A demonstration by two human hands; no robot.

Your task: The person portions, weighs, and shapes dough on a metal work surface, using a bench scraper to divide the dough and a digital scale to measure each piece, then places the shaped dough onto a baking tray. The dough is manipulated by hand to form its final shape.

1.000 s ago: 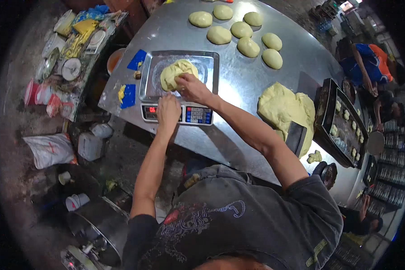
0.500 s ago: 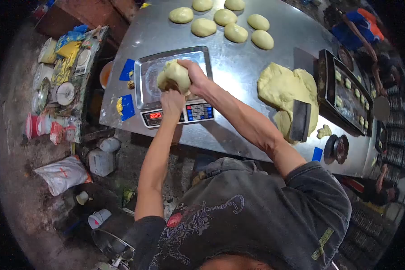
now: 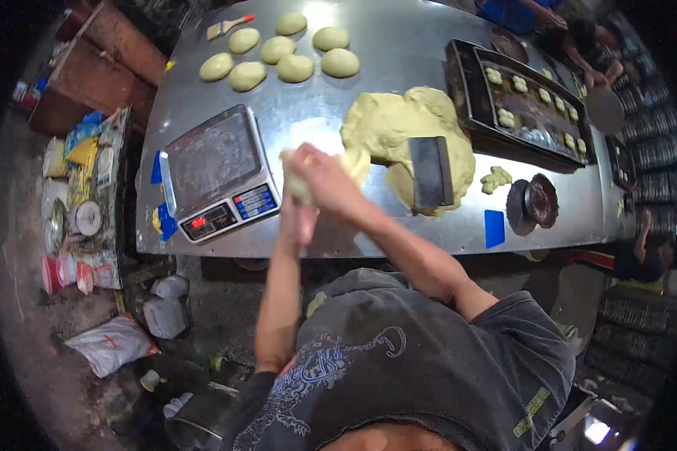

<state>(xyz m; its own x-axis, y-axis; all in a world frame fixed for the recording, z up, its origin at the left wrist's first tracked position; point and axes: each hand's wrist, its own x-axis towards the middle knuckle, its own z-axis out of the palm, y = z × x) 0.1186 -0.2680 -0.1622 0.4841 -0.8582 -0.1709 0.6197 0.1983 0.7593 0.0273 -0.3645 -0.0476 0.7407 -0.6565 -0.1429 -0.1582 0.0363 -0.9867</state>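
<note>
Both of my hands are together over the table's front part, between the scale and the big dough slab, and motion blurs them. My right hand (image 3: 325, 179) is wrapped over a piece of yellow dough (image 3: 298, 188). My left hand (image 3: 299, 224) presses against the same dough from below, its fingers partly hidden. To their left stands a digital scale (image 3: 214, 161) with a bare metal pan and lit red digits. Close on the right lies the large dough slab (image 3: 387, 120), with a dark flat-bladed scraper (image 3: 431, 171) resting on it.
Several round dough balls (image 3: 278, 50) and a brush (image 3: 229, 27) lie at the back of the metal table (image 3: 399, 45). At right are a black tray (image 3: 530, 113) with small dough pieces, a dark round dish (image 3: 541, 201) and a blue scraper (image 3: 494, 228). Another person's hand (image 3: 596, 77) shows beyond.
My hands have lifted the dough off the scale pan and brought it nearer my body, toward the slab. The scale's reading has changed. My view has swung to the right.
</note>
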